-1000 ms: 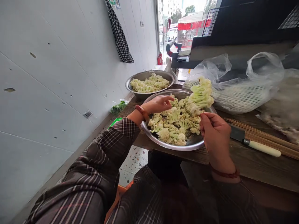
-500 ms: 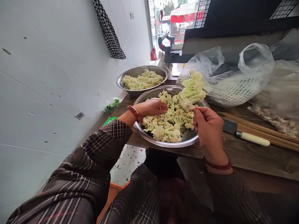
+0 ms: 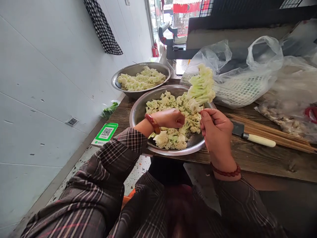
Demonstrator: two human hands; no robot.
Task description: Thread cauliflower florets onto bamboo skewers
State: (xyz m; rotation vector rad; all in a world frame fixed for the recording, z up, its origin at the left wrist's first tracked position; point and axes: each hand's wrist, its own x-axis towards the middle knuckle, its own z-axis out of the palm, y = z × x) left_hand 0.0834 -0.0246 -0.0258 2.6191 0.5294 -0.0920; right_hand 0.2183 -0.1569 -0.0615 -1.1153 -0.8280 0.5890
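Note:
Cauliflower pieces (image 3: 170, 138) fill a wide steel bowl (image 3: 137, 114) at the table's front edge. My right hand (image 3: 216, 127) pinches a thin wooden skewer, held upright over the bowl's right rim. Several pale green-white florets (image 3: 201, 84) are threaded on it above my fingers. Over the middle of the bowl is my left hand (image 3: 172, 118), with its fingers curled downward and closed; what they hold, if anything, is hidden. Behind, a second steel bowl (image 3: 116, 83) contains skewered cauliflower (image 3: 143, 79).
Right of the bowl, a cleaver (image 3: 260, 139) and a bundle of skewers (image 3: 284, 135) lie on the wooden table (image 3: 262, 158). Plastic bags (image 3: 242, 86) stand behind them. A green QR card (image 3: 106, 133) is at the left edge, beside the white wall (image 3: 44, 82).
The view has shifted, bringing the QR card fully into sight. My left hand has moved right relative to the bowl, nearer my right hand, and its fingers have curled in more.

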